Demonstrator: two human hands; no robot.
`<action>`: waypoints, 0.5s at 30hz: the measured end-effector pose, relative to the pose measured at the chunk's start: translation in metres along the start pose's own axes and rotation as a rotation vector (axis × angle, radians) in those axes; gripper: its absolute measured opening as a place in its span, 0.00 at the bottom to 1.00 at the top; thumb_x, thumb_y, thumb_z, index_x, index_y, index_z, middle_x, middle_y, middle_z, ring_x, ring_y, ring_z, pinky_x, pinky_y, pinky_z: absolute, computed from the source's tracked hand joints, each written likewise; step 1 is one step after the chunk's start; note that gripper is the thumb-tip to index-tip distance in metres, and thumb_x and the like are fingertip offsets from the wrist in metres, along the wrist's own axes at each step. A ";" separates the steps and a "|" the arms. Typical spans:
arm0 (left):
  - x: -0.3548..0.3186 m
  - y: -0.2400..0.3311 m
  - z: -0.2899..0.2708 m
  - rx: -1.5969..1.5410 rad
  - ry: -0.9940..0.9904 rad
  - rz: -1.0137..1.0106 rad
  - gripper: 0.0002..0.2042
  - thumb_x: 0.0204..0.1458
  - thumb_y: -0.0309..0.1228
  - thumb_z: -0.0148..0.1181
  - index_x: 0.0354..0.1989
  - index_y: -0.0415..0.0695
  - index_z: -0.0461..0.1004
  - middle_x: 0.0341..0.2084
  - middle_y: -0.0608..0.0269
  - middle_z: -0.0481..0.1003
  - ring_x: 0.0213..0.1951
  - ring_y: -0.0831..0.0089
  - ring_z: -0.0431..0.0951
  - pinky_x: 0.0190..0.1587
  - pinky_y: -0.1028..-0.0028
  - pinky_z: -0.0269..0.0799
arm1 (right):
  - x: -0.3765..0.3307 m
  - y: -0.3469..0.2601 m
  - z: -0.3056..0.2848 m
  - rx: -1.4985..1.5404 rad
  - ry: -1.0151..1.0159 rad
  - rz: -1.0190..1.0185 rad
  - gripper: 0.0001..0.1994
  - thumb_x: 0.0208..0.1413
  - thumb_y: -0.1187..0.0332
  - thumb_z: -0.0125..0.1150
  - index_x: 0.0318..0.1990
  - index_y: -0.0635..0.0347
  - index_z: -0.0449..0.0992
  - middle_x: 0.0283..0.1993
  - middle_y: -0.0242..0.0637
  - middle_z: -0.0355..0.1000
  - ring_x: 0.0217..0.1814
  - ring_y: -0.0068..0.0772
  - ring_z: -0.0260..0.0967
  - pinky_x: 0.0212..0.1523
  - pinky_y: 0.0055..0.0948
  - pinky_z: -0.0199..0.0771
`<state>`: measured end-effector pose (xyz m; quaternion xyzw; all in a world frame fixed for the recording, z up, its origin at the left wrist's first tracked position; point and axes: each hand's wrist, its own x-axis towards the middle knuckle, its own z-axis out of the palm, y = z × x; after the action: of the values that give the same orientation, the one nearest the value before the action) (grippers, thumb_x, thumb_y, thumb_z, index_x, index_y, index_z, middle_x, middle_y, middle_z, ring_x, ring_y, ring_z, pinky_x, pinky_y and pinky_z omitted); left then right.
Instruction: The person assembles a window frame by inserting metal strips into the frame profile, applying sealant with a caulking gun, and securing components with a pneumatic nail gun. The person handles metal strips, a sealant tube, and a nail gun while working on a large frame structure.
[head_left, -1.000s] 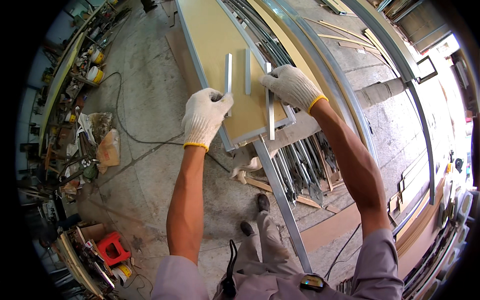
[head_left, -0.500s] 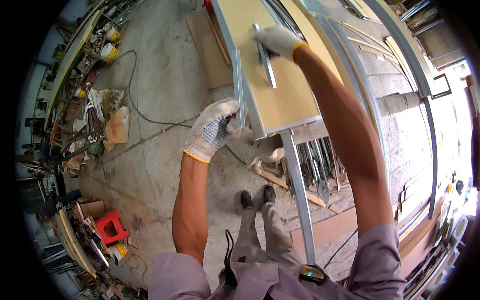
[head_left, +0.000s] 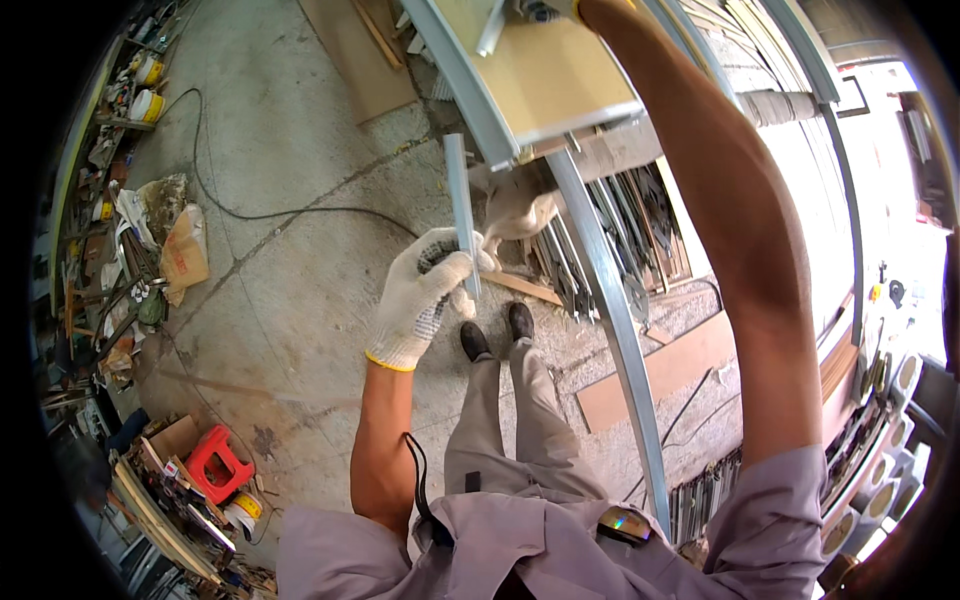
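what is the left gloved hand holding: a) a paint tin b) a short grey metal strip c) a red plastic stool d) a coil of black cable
b: the left hand in a white knit glove is closed around the lower end of a short grey metal strip, which stands roughly upright beside the yellow board's metal-edged corner.

White knit glove (head_left: 418, 300) (yellow cuff), grey shirt (head_left: 520, 545).

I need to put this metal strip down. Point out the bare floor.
Bare concrete floor lies between the black cable and the red plastic stool, left of the white-gloved left hand. Crowded: the left wall's clutter and the metal profiles under the table.
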<state>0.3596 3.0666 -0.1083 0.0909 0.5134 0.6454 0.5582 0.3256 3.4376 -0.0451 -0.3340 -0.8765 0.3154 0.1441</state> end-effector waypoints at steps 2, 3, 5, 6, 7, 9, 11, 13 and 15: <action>-0.005 -0.015 0.003 0.003 -0.027 -0.039 0.11 0.61 0.24 0.56 0.50 0.34 0.74 0.35 0.56 0.80 0.21 0.85 0.71 0.22 0.81 0.70 | -0.004 0.004 0.001 -0.170 0.052 -0.080 0.25 0.65 0.52 0.56 0.25 0.67 0.78 0.21 0.44 0.75 0.26 0.38 0.78 0.28 0.34 0.77; -0.008 -0.021 0.004 0.004 -0.035 -0.056 0.11 0.61 0.24 0.56 0.50 0.33 0.75 0.35 0.56 0.80 0.20 0.85 0.71 0.22 0.82 0.69 | -0.014 -0.003 -0.003 -0.142 0.034 -0.028 0.25 0.65 0.51 0.56 0.27 0.67 0.79 0.23 0.46 0.77 0.28 0.40 0.79 0.30 0.36 0.78; -0.011 -0.033 0.005 -0.033 -0.057 -0.091 0.12 0.62 0.27 0.55 0.50 0.32 0.74 0.32 0.59 0.79 0.19 0.86 0.69 0.20 0.84 0.65 | -0.056 -0.017 -0.016 0.051 0.063 0.006 0.25 0.65 0.49 0.55 0.35 0.67 0.81 0.30 0.49 0.80 0.34 0.48 0.80 0.37 0.41 0.78; -0.008 -0.040 0.006 -0.100 -0.105 -0.106 0.13 0.63 0.27 0.54 0.51 0.32 0.74 0.31 0.60 0.78 0.19 0.87 0.68 0.19 0.84 0.64 | -0.097 -0.018 -0.033 0.208 0.117 -0.007 0.25 0.65 0.49 0.54 0.40 0.66 0.82 0.36 0.52 0.81 0.39 0.52 0.81 0.42 0.44 0.79; -0.007 -0.043 0.010 -0.154 -0.141 -0.118 0.13 0.63 0.28 0.54 0.51 0.32 0.74 0.30 0.61 0.78 0.18 0.87 0.68 0.19 0.85 0.63 | -0.144 0.005 -0.048 0.268 0.134 -0.118 0.22 0.65 0.49 0.56 0.35 0.61 0.80 0.28 0.38 0.76 0.29 0.33 0.74 0.31 0.31 0.71; 0.008 -0.053 0.008 -0.169 -0.279 -0.153 0.16 0.65 0.31 0.53 0.55 0.32 0.70 0.28 0.63 0.77 0.15 0.88 0.65 0.14 0.85 0.59 | -0.212 0.037 -0.047 0.350 0.072 -0.003 0.21 0.67 0.49 0.56 0.39 0.61 0.79 0.26 0.29 0.70 0.21 0.19 0.64 0.21 0.20 0.64; 0.026 -0.060 0.010 -0.091 -0.442 -0.104 0.17 0.65 0.32 0.52 0.57 0.31 0.69 0.28 0.62 0.78 0.14 0.88 0.63 0.12 0.84 0.59 | -0.262 0.054 -0.036 0.543 -0.034 0.255 0.18 0.69 0.54 0.55 0.44 0.63 0.77 0.28 0.25 0.69 0.19 0.12 0.61 0.16 0.13 0.62; 0.052 -0.080 0.006 -0.611 -0.544 -0.203 0.18 0.66 0.30 0.48 0.57 0.27 0.65 0.27 0.56 0.79 0.12 0.84 0.65 0.12 0.82 0.66 | -0.276 0.096 -0.010 0.726 -0.270 0.278 0.20 0.66 0.53 0.60 0.47 0.64 0.76 0.31 0.27 0.72 0.26 0.11 0.67 0.22 0.12 0.70; 0.073 -0.071 0.024 -0.727 -0.656 -0.288 0.20 0.66 0.30 0.47 0.59 0.25 0.62 0.29 0.54 0.80 0.13 0.81 0.66 0.12 0.82 0.67 | -0.276 0.114 0.015 1.146 -0.372 0.350 0.16 0.68 0.59 0.60 0.50 0.66 0.73 0.31 0.25 0.70 0.26 0.11 0.67 0.23 0.11 0.71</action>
<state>0.3938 3.1285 -0.1848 0.0169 0.0607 0.6362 0.7689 0.5778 3.3103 -0.1416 -0.2820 -0.5108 0.8069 0.0915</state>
